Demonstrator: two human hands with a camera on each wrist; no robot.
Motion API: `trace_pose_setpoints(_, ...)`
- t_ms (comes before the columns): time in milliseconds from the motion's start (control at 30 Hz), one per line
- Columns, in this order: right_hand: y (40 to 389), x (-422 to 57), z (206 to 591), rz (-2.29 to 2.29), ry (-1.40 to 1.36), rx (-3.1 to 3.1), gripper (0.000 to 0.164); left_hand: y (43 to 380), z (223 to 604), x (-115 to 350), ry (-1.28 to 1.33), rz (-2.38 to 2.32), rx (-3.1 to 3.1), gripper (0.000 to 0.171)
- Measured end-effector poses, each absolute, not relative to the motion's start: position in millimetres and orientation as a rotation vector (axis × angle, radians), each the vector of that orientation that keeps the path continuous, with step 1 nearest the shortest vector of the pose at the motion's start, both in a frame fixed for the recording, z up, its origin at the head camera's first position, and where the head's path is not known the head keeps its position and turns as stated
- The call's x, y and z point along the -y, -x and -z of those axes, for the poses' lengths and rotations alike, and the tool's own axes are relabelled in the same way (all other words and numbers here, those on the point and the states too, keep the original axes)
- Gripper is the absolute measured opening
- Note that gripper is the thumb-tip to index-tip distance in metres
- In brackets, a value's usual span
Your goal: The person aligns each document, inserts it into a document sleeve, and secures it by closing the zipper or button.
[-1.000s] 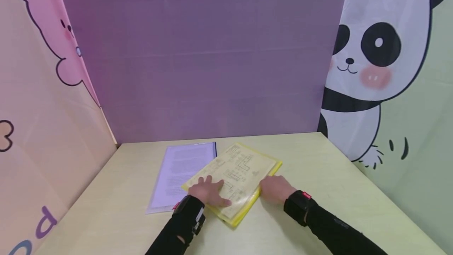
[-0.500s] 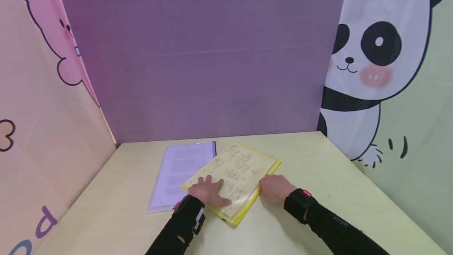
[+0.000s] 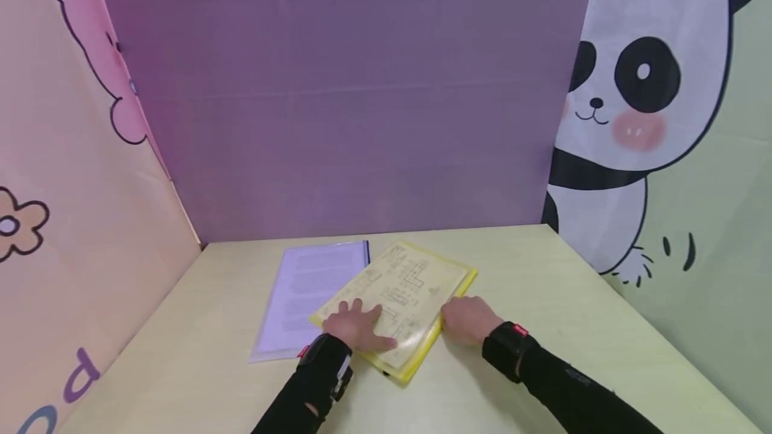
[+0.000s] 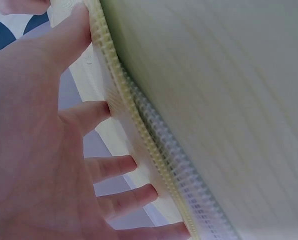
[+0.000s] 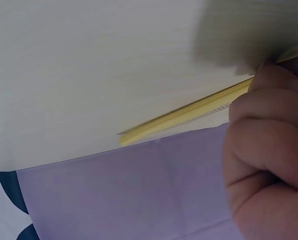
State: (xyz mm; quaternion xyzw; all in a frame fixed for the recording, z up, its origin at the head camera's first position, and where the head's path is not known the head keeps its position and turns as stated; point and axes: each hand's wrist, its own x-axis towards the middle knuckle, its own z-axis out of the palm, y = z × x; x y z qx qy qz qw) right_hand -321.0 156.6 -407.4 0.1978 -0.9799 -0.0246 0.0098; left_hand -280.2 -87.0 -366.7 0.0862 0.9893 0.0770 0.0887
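Note:
A yellow-edged clear document folder [image 3: 410, 286] lies slantwise on the table, with a printed sheet of line drawings under its cover. My left hand [image 3: 357, 327] rests on its near left part with fingers spread. In the left wrist view, the fingertips of the left hand [image 4: 54, 135] touch the cover close to a ridged edge [image 4: 139, 117]. At the folder's right side, my right hand [image 3: 470, 319] is curled and grips the yellow edge. The right wrist view shows the yellow strip [image 5: 188, 112] running out from the curled fingers [image 5: 263, 135]; the thumb is mostly hidden.
A purple-tinted folder [image 3: 313, 293] of printed text, with a dark spine, lies to the left, partly under the yellow-edged one. The pale table [image 3: 543, 300] ends at a purple backdrop [image 3: 374, 119], with cartoon-printed walls on both sides.
The near and right corners of the yellow-edged folder have shifted slightly, turning it a little. Both hands keep nearly the same place, and the head view has swung slightly left.

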Motion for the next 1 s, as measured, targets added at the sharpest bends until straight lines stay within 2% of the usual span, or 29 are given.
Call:
trace_pose_setpoints(300,308.1,-155.0,399.1,-0.068,-0.624,3.120,0.017,277.6,364.4,85.9,-0.255,-0.208,-2.954,0.082)
trace_pose_setpoints(633,293.4,-140.8,397.2,0.061,-0.742,3.072,0.019,280.6,365.4,87.0,-0.239,-0.206,-2.933,0.082)
trace_pose_setpoints(1000,296.1,-139.1,399.8,0.053,-0.718,3.095,0.016,286.0,372.7,88.7,-0.278,-0.183,-2.966,0.082)
